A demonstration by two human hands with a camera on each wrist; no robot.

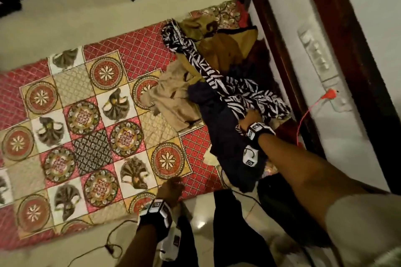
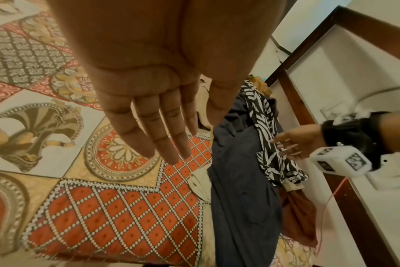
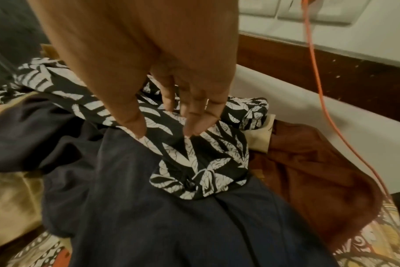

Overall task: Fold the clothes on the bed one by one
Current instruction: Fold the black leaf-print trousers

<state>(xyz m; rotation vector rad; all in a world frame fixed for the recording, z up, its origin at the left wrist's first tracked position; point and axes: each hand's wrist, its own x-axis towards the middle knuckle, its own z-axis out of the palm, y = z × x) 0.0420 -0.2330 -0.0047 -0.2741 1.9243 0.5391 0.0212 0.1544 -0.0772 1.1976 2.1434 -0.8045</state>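
The right hand [image 3: 171,101] is reaching onto the print cloth [image 3: 194,162] atop the pile, grip wide, fingertips touching it, likely picking it first; the left hand [image 2: 149,108] is hovering flat, empty.

Your right arm [image 1: 303,171] stretches forward and to the right, bare to above the elbow, with a black band and white camera block strapped at the wrist. Your right hand [image 3: 162,84] points down with fingers [image 3: 194,124] nearly straight and close together, thumb apart. Your left hand [image 2: 149,90] hangs lower and nearer your body, palm flat, fingers straight, holding nothing.
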